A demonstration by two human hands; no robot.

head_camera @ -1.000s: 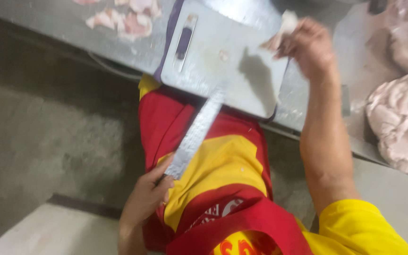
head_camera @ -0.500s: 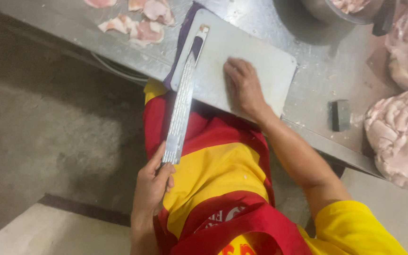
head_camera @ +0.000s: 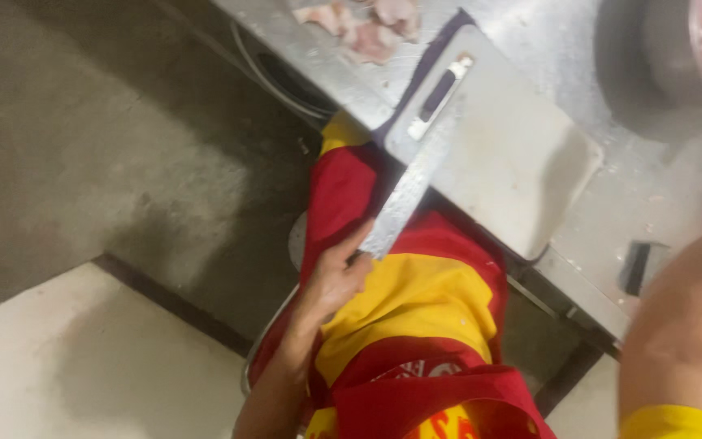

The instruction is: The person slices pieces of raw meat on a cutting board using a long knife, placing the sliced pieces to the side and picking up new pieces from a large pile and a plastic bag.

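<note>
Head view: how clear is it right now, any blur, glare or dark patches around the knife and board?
Head view: motion-smeared overall; the knife in the left hand is soft-edged, the cutting board has dull sheen and no hard glare, the floor at left lies in shadow, and a blurred forearm fills the right corner.

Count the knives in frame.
1. The knife is in the left hand, blade angled up over the near edge of the cutting board. Others may lie outside the frame.

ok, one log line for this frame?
left hand: holds knife | blade tip over cutting board | right hand: out of view | meat pieces on counter
</note>
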